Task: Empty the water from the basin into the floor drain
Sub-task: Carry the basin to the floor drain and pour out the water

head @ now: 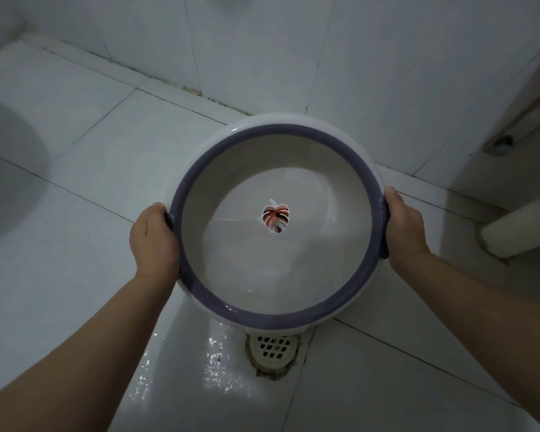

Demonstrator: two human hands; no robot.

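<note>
A round white basin (340,169) with a purple rim and a red leaf picture on its bottom hangs above the tiled floor, held level or slightly tilted toward me. Clear water lies shallow in its near half. My left hand (153,241) grips the rim on the left side and my right hand (404,226) grips it on the right. The white grated floor drain (273,350) sits in the floor just under the basin's near edge, partly hidden by it.
The floor tiles (200,363) left of the drain are wet and glisten. A white ceramic fixture (7,169) bulges in at the left edge. A white pipe (518,232) rises from the floor at the right, below a metal fitting (502,141). Tiled walls meet behind the basin.
</note>
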